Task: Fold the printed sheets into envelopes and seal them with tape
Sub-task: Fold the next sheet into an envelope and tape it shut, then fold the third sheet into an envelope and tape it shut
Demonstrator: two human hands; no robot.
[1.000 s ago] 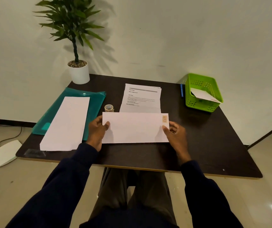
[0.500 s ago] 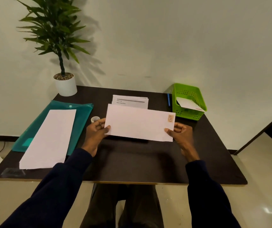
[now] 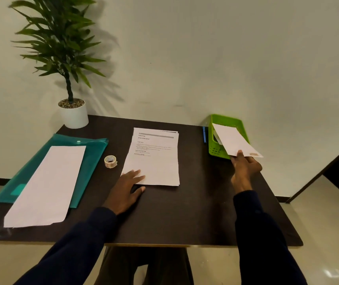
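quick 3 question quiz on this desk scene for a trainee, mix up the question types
1. True or false: the right hand pinches an envelope partly over the green basket.
2. What lies between the teal folder and the printed sheets? A tape roll; B pen; C plant pot
3. Fill in: the left hand rests on the sheets' near ___ corner.
Key: 1 true; 2 A; 3 left

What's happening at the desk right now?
The right hand holds an envelope by its near end over the green basket. The left hand rests flat on the near corner of the printed sheets. The tape sits untouched beside them; a white paper stack lies on the folder.
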